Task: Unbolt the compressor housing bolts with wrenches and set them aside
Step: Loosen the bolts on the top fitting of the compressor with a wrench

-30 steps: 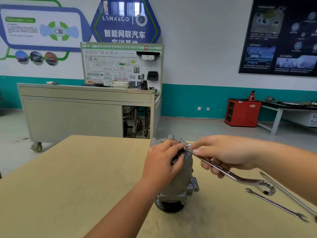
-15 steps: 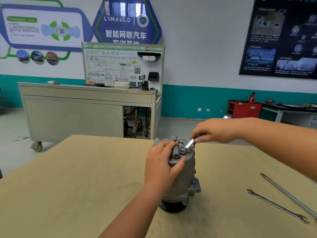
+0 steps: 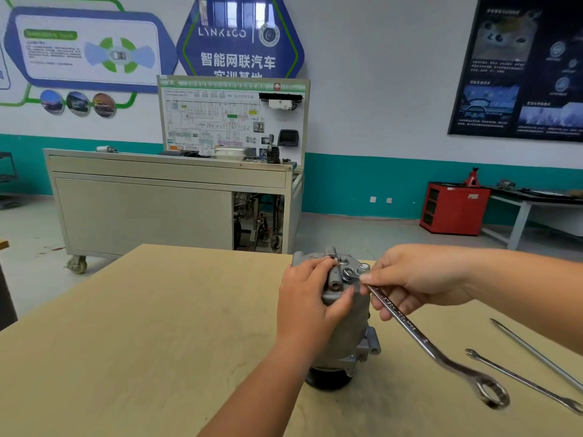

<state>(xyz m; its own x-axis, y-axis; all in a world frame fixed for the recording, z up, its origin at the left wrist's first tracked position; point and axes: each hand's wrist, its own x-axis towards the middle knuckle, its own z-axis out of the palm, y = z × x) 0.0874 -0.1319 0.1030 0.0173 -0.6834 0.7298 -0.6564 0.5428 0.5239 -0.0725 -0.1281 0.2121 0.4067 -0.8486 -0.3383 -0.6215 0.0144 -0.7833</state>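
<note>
the compressor (image 3: 347,339) stands upright near the bench's (image 3: 142,326) far edge. the left hand (image 3: 307,302) grips its top. the right hand (image 3: 416,279) pinches a wrench (image 3: 410,326), its open end on a top bolt (image 3: 348,273). two spare wrenches (image 3: 520,378) lie near the right edge.

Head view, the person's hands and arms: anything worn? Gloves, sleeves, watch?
Nothing worn that shows. The left hand and right hand are bare, no gloves. The left forearm and right forearm are bare up to the frame edge, no sleeve in view. No watch, wristband or ring visible.
</note>
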